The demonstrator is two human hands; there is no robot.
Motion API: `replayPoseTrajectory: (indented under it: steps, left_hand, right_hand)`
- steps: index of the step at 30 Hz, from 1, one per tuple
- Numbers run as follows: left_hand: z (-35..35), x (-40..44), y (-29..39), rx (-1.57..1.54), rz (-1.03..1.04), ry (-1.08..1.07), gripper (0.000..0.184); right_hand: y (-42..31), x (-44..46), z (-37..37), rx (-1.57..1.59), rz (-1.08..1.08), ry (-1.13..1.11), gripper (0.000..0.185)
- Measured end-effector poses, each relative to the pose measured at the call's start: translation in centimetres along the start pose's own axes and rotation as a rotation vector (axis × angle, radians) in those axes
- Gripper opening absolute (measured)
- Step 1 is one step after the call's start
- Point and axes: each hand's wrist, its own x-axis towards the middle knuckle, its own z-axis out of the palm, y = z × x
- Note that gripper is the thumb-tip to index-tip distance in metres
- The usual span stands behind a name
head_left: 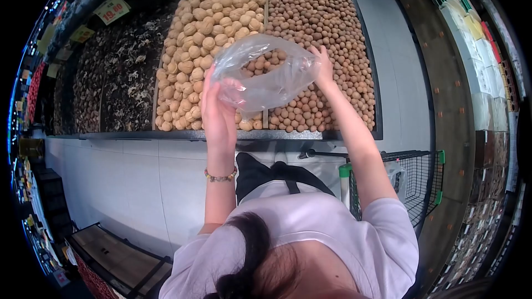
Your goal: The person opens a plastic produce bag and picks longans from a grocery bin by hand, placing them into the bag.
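Dark hair (250,241) hangs nearest. Left hand (219,105) and right hand (323,69) each grip opposite sides of a clear plastic bag (257,93), mouth spread, above walnuts (206,25) and round brown produce (310,8). Step judged: opening the bag; next move likely calls for freeing one hand.

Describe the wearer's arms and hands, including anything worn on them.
Short, pale whitish-lilac sleeves leave both forearms bare. The left hand and right hand are ungloved. A multicoloured, beaded-looking bracelet circles the left wrist; the right wrist shows none.

Head-worn view — close, forward, steeply down
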Motion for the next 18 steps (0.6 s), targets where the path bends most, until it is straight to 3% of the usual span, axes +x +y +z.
replayPoseTrajectory:
  steps: [1, 4, 8, 12, 16, 18]
  left_hand:
    - [0.0, 0.0, 0.0, -0.002, -0.003, 0.001, 0.046]
    - [-0.5, 0.0, 0.0, 0.015, -0.001, -0.037, 0.046]
    - [-0.3, -0.2, -0.1, 0.017, -0.011, -0.018, 0.046]
    - [-0.2, -0.2, -0.1, 0.024, -0.017, -0.033, 0.046]
    - [-0.3, 0.1, -0.2, 0.005, -0.027, -0.053, 0.048]
    - [-0.1, 0.3, -0.2, -0.004, -0.037, -0.051, 0.049]
  right_hand:
    - [0.1, 0.3, 0.1, 0.073, 0.018, 0.015, 0.031]
    - [1.0, 2.2, 0.5, 0.156, -0.023, 0.345, 0.024]
    - [0.0, 4.3, -2.4, 1.119, 0.497, 0.114, 0.014]
    - [-5.1, 4.0, -6.9, 1.428, 0.548, -0.002, 0.012]
    - [-11.2, 3.5, -11.4, 1.187, 0.266, -0.326, 0.011]
    - [-13.1, 3.3, -12.4, 1.044, 0.14, -0.635, 0.013]
